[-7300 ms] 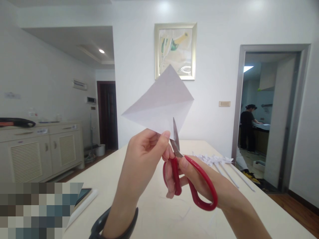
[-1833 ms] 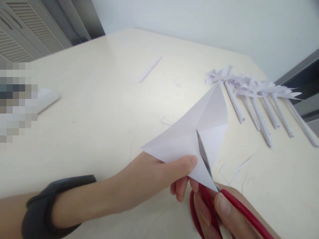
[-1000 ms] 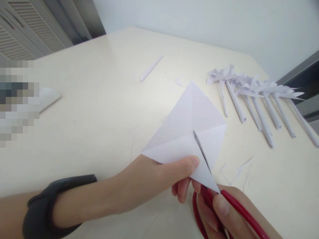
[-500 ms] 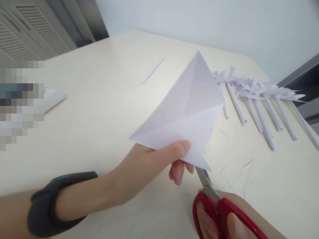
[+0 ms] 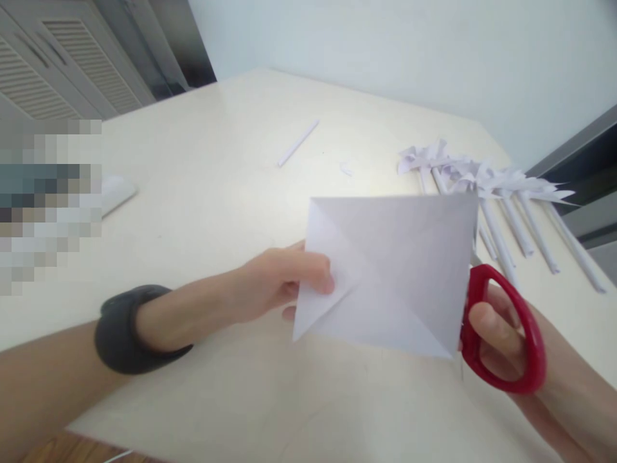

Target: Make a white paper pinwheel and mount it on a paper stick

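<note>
My left hand (image 5: 284,280) pinches a creased sheet of white paper (image 5: 395,270) by its left side, thumb on top, above the table. A slit runs in from the sheet's lower left corner toward its middle. On the right, my right hand (image 5: 501,334) has its fingers through the handles of red-handled scissors (image 5: 533,360). The scissors stand at the paper's right edge, with part of the blades showing beside it. Whether the blades touch or cut the paper I cannot tell.
Several rolled paper sticks with fringed paper tops (image 5: 491,180) lie at the right of the white table (image 5: 207,167). A thin paper roll (image 5: 299,143) and small paper scraps (image 5: 346,170) rest farther back. At the left, a white object (image 5: 118,193) is partly blurred out.
The paper has been turned and now lies flatter to view, with its right edge toward the scissors. The scissors have moved up and right from the sheet's lower corner.
</note>
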{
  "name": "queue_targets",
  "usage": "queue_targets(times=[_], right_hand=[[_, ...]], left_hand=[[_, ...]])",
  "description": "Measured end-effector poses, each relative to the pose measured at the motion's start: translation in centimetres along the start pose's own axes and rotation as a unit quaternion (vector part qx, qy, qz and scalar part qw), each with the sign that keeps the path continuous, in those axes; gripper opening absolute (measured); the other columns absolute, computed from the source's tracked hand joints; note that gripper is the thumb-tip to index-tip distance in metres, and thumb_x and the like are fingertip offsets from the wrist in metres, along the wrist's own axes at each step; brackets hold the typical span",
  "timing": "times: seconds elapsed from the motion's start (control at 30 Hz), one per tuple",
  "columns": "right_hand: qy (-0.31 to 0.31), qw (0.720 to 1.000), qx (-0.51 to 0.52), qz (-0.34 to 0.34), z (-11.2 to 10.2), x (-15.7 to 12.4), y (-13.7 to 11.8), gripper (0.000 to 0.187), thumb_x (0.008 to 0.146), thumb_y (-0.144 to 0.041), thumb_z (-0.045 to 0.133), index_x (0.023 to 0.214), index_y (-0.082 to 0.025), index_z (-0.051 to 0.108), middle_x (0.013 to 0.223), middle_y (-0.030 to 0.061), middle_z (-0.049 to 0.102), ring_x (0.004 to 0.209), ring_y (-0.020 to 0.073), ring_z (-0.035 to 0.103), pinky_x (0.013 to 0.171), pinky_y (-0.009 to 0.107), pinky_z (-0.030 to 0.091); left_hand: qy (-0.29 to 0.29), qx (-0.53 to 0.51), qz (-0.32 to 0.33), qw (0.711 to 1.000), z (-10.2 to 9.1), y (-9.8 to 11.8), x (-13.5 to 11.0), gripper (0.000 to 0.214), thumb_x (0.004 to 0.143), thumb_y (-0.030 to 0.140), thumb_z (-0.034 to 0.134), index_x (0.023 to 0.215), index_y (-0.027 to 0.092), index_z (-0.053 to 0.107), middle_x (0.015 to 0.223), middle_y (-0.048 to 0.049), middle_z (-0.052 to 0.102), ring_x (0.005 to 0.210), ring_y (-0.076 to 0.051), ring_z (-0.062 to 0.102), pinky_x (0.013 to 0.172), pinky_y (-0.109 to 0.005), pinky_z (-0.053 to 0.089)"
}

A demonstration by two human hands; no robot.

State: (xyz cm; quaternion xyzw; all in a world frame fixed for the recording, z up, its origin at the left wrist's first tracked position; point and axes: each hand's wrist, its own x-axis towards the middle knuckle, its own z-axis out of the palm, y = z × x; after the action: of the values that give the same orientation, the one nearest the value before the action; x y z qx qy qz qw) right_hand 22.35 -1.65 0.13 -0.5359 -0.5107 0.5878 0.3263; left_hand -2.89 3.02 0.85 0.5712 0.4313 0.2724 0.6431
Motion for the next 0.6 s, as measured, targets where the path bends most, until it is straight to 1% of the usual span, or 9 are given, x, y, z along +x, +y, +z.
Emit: queue_targets(times=[0.07, 0.13, 0.2, 0.27, 0.33, 0.4, 0.43, 0.5, 0.6], right_hand=[[-0.022, 0.999, 0.026, -0.001, 0.4, -0.4, -0.4, 0.046, 0.067, -0.066, 0.068, 0.093, -0.028, 0.064, 0.086, 0.0051, 0.067, 0.056, 0.016, 0.052, 0.049, 0.031, 0.042], [-0.055, 0.998, 0.039, -0.006, 0.9, -0.9, -0.7, 0.05, 0.061, -0.071, 0.069, 0.082, -0.026, 0.064, 0.074, 0.0035, 0.064, 0.054, 0.0166, 0.052, 0.048, 0.03, 0.04], [-0.045, 0.999, 0.017, 0.001, 1.4, -1.3, -0.8, 0.048, 0.058, -0.069, 0.073, 0.068, -0.024, 0.059, 0.06, 0.0003, 0.056, 0.053, 0.0157, 0.05, 0.045, 0.028, 0.035], [0.006, 0.999, -0.025, 0.022, 1.9, -1.4, -0.9, 0.043, 0.063, -0.056, 0.078, 0.058, -0.022, 0.053, 0.053, -0.0021, 0.051, 0.051, 0.0128, 0.046, 0.044, 0.025, 0.033], [0.059, 0.996, -0.052, 0.042, 2.3, -1.4, -1.0, 0.04, 0.07, -0.044, 0.076, 0.053, -0.021, 0.048, 0.049, -0.0036, 0.048, 0.048, 0.0107, 0.043, 0.044, 0.024, 0.033], [0.077, 0.995, -0.051, 0.045, 2.6, -1.2, -1.0, 0.041, 0.078, -0.042, 0.07, 0.052, -0.021, 0.046, 0.046, -0.0041, 0.047, 0.047, 0.0107, 0.043, 0.046, 0.026, 0.034], [0.076, 0.995, -0.045, 0.044, 2.6, -1.2, -1.0, 0.041, 0.08, -0.042, 0.067, 0.052, -0.021, 0.047, 0.047, -0.0041, 0.047, 0.047, 0.011, 0.044, 0.048, 0.027, 0.035], [0.076, 0.996, -0.027, 0.04, 2.7, -1.0, -1.1, 0.043, 0.085, -0.042, 0.062, 0.051, -0.02, 0.046, 0.047, -0.0038, 0.046, 0.048, 0.0114, 0.044, 0.05, 0.029, 0.034], [0.088, 0.996, -0.001, 0.029, 2.8, -1.0, -1.4, 0.046, 0.088, -0.037, 0.059, 0.048, -0.02, 0.044, 0.048, -0.0032, 0.044, 0.049, 0.0115, 0.041, 0.052, 0.03, 0.03]], left_hand=[[-0.075, -0.051, -0.037, 0.995, 0.2, -0.3, 0.0, 0.008, 0.057, 0.022, 0.053, 0.053, 0.019, 0.047, 0.05, 0.0021, 0.043, 0.038, -0.007, 0.033, 0.034, -0.02, 0.023], [-0.143, -0.097, -0.064, 0.983, 0.3, -0.6, 0.2, 0.008, 0.059, 0.022, 0.055, 0.056, 0.018, 0.048, 0.05, 0.0035, 0.041, 0.039, -0.006, 0.028, 0.033, -0.019, 0.018], [-0.188, -0.109, -0.075, 0.973, 0.3, -0.8, 0.4, 0.011, 0.061, 0.022, 0.057, 0.057, 0.018, 0.047, 0.05, 0.0048, 0.036, 0.039, -0.005, 0.024, 0.033, -0.019, 0.015], [-0.209, -0.108, -0.077, 0.969, 0.2, -0.9, 0.6, 0.013, 0.065, 0.022, 0.058, 0.058, 0.017, 0.048, 0.052, 0.0052, 0.035, 0.04, -0.005, 0.024, 0.034, -0.019, 0.016], [-0.205, -0.107, -0.066, 0.971, 0.3, -0.8, 0.6, 0.013, 0.069, 0.026, 0.06, 0.064, 0.017, 0.053, 0.054, 0.0045, 0.039, 0.042, -0.007, 0.03, 0.037, -0.019, 0.024], [-0.194, -0.094, -0.04, 0.976, 0.4, -0.5, 0.6, 0.014, 0.074, 0.032, 0.062, 0.073, 0.018, 0.058, 0.057, 0.0035, 0.046, 0.048, -0.009, 0.038, 0.046, -0.022, 0.036], [-0.202, -0.079, -0.027, 0.976, 0.4, -0.3, 0.6, 0.016, 0.075, 0.035, 0.063, 0.077, 0.019, 0.059, 0.06, 0.0031, 0.048, 0.051, -0.011, 0.042, 0.051, -0.023, 0.039], [-0.235, -0.034, -0.003, 0.971, 0.4, -0.1, 0.6, 0.018, 0.076, 0.037, 0.064, 0.078, 0.021, 0.058, 0.062, 0.0035, 0.046, 0.057, -0.012, 0.042, 0.056, -0.024, 0.039], [-0.28, 0.039, 0.031, 0.959, 0.5, -0.1, 0.4, 0.025, 0.075, 0.037, 0.067, 0.068, 0.02, 0.05, 0.061, 0.0052, 0.036, 0.056, -0.01, 0.034, 0.051, -0.022, 0.03]])
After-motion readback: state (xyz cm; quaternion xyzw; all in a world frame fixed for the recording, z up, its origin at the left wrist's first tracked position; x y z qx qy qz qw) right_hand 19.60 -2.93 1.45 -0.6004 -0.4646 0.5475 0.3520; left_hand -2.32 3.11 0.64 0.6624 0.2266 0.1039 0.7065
